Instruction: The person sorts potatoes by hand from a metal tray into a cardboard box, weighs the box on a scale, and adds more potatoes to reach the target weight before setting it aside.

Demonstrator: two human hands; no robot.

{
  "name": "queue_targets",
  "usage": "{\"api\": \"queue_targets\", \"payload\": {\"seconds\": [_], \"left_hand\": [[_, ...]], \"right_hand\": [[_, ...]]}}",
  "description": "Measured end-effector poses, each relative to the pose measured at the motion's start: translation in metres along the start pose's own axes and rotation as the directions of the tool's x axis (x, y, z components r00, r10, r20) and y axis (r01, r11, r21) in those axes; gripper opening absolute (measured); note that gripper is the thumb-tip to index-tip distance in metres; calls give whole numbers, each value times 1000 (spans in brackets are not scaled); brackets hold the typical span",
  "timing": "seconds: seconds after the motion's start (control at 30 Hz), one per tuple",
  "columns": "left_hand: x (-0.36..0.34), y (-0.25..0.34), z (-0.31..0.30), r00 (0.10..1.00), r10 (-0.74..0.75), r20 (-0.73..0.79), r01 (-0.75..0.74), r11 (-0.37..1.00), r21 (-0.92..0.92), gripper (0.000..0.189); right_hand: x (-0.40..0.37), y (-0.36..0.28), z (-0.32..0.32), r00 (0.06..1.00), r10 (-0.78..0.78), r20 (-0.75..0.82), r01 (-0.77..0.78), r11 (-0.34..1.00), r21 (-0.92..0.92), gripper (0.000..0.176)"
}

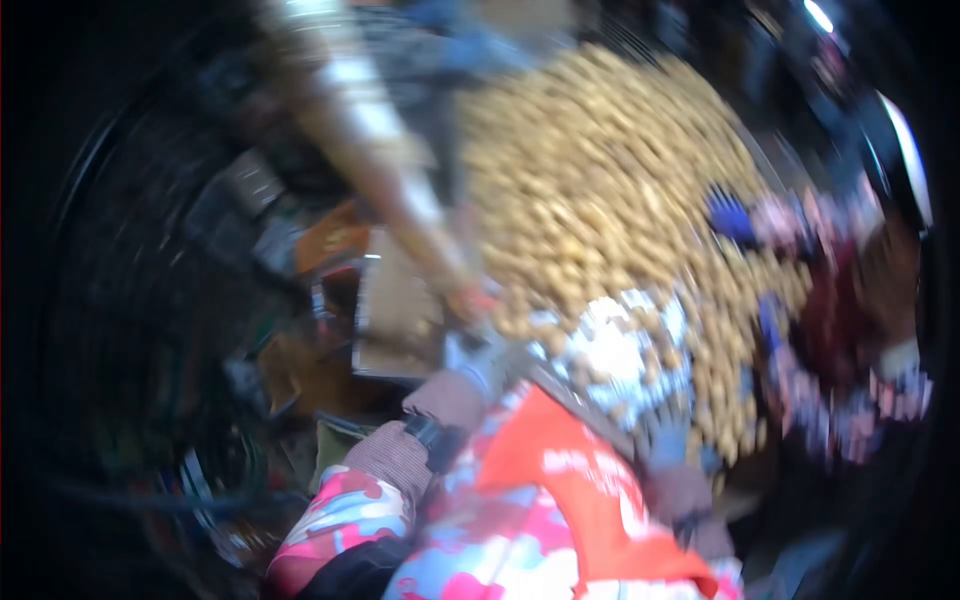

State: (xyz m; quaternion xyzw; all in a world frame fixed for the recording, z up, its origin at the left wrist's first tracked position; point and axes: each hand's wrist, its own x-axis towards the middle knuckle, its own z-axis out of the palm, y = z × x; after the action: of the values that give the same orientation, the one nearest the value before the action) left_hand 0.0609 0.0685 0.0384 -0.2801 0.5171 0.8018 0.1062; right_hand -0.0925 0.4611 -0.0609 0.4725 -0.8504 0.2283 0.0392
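Note:
Motion blurs the whole view. My left hand point(478, 362), in a pale grey glove, is at the lower end of a long pale post, beside an open cardboard box point(395, 310); its fingers are smeared. To the right, my right hand point(662, 435), also gloved, is by the near edge of the large heap of potato-like tan produce point(580, 170). What it holds, if anything, cannot be made out. Between the hands, a bright whitish surface point(610, 350) shows under scattered pieces.
A co-worker in pink patterned sleeves point(800, 220) is at the right, one blue-gloved hand point(730, 215) at the heap. The post point(370, 130) slants down from the top left. Orange and brown containers point(330, 240) stand at the left.

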Motion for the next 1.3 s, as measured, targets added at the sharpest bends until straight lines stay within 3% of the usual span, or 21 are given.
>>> {"api": "queue_targets", "payload": {"seconds": [0.03, 0.07, 0.1, 0.17, 0.23, 0.3, 0.4, 0.47, 0.53, 0.6, 0.63, 0.7, 0.77, 0.8, 0.83, 0.97, 1.07, 1.13, 1.2, 1.27, 1.3], "left_hand": [[9, -16, 9, 997, -60, 40, 69, 957, -281, 41], [14, -22, 13, 992, -103, 65, 120, 931, -344, 46], [15, -22, 32, 993, -104, 61, 117, 959, -259, 46], [20, -19, 60, 997, -62, 47, 67, 993, -95, 47], [31, -17, 68, 998, -65, -1, 65, 995, -72, 49], [59, -18, 68, 977, -200, -74, 184, 966, -182, 51], [68, -13, 73, 946, -270, -178, 244, 958, -153, 50], [69, -13, 76, 946, -280, -162, 252, 952, -171, 51], [70, -16, 69, 948, -289, -137, 262, 947, -187, 51], [77, -24, 57, 953, -288, -96, 264, 942, -205, 51], [75, -21, 61, 944, -292, -152, 265, 948, -174, 51], [71, -10, 83, 921, -301, -248, 284, 953, -102, 51], [66, -6, 89, 913, -295, -280, 289, 955, -62, 51], [65, -3, 91, 913, -291, -287, 294, 955, -33, 51], [69, -5, 90, 901, -322, -292, 306, 947, -98, 50], [73, -13, 85, 902, -295, -315, 269, 955, -123, 49], [68, -8, 90, 902, -303, -307, 293, 953, -78, 50], [64, -4, 100, 901, -293, -321, 289, 955, -60, 50], [62, -3, 96, 902, -282, -326, 278, 959, -59, 50], [65, -6, 90, 913, -275, -301, 267, 961, -68, 51], [66, -8, 89, 915, -286, -284, 275, 958, -78, 51]], "right_hand": [[-4, -5, -4, 997, 74, 0, -74, 995, -59, 40], [5, -22, -22, 995, 93, -37, -93, 995, -22, 40], [-9, -11, -20, 987, -14, -160, -9, 989, -144, 38], [-23, -20, -32, 963, 199, -185, -226, 964, -139, 32], [-43, -28, -39, 934, 283, -218, -320, 934, -157, 30], [-42, -28, -57, 914, 372, -158, -394, 908, -142, 29], [-52, -9, -85, 767, 641, -25, -636, 755, -162, 26], [-47, 10, -112, 552, 829, 93, -789, 555, -263, 25], [-45, 49, -111, 725, 685, -64, -685, 711, -158, 31], [-31, 104, -74, 762, 572, -305, -633, 756, -165, 37], [-2, 112, -71, 689, 642, -336, -672, 739, 33, 41], [61, 113, -60, 550, 808, -210, -781, 587, 215, 48], [113, 88, -61, 566, 824, -24, -824, 565, -33, 51], [136, 70, -72, 642, 765, 44, -737, 632, -239, 52], [136, 64, -45, 716, 695, -69, -685, 680, -261, 47], [70, 26, -39, 849, 389, -357, -458, 879, -130, 36], [28, 4, -46, 796, 516, -317, -546, 838, -5, 36], [0, -19, -76, 802, 578, -152, -595, 798, -102, 37], [-47, -10, -53, 783, 584, -214, -621, 756, -206, 36], [-77, -4, -76, 754, 652, -74, -652, 731, -200, 33], [-89, 7, -86, 704, 704, -96, -706, 678, -203, 33]]}}
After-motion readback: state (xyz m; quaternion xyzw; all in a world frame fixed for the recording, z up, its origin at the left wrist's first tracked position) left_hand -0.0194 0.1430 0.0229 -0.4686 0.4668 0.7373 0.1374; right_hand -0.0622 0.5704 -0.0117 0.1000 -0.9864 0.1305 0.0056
